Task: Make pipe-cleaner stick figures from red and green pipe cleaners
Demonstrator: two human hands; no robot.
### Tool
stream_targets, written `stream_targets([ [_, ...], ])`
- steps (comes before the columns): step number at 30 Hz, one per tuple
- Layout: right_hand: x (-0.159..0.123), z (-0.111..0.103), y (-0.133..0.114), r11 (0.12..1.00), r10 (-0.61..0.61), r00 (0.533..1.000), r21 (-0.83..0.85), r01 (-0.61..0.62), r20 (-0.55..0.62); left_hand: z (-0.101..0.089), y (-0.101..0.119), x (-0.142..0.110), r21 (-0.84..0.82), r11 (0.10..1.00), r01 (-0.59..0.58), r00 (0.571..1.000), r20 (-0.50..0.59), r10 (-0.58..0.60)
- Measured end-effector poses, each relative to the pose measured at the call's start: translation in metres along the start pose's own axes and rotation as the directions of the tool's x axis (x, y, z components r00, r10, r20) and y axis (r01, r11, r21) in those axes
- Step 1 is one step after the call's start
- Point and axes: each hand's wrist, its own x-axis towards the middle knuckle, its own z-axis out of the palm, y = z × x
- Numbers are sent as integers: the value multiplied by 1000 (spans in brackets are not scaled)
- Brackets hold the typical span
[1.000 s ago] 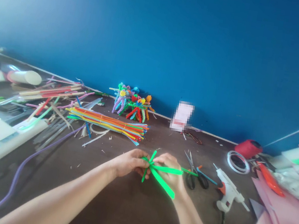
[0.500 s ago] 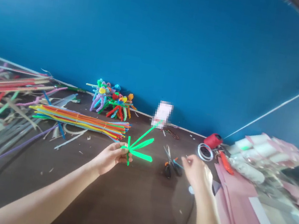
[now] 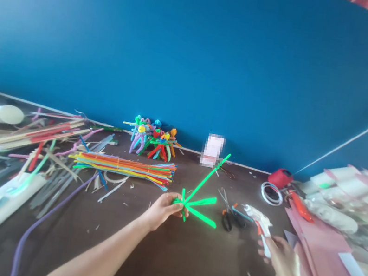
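My left hand (image 3: 162, 209) pinches the knotted middle of a bright green pipe-cleaner piece (image 3: 200, 202), whose strands fan out up and to the right above the brown table (image 3: 163, 262). Over at the right, my right hand (image 3: 281, 258) is wrapped around the handle of a white and orange glue gun (image 3: 259, 218), whose nozzle points left toward the black-handled scissors (image 3: 228, 212).
A bundle of coloured pipe cleaners (image 3: 124, 166) lies left of centre, with finished pipe-cleaner figures (image 3: 153, 138) by the blue wall. Loose sticks and a white strip clutter the left. Pink paper sheets (image 3: 323, 274), a red spool (image 3: 279, 177) and a tape ring (image 3: 271, 193) sit right.
My right hand let go of the green piece, moved right and closed on the glue gun. My left hand kept the green piece, which now sticks up and right.
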Motion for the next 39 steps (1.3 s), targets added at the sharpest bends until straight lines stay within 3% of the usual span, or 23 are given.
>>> stream_targets([
  [1,-8,4,-10,999,15,999,47,-16,39,0,1,-1,23,1000,1,1000,20,-1],
  [3,-24,15,-29,992,-109,991,75,103,81,1,3,-3,56,998,15,998,53,-18],
  [6,-47,32,-54,939,-340,920,20,343,197,1,4,-5,63,997,48,996,69,-52],
  [10,-64,46,-67,887,-436,857,-31,461,273,0,3,-5,45,996,74,994,79,-77],
  [22,-62,44,-80,868,-431,808,-62,493,402,-1,0,-2,54,993,103,990,93,-108],
  [39,-47,42,-90,868,-433,778,-24,497,455,-1,1,0,47,988,147,985,81,-150],
])
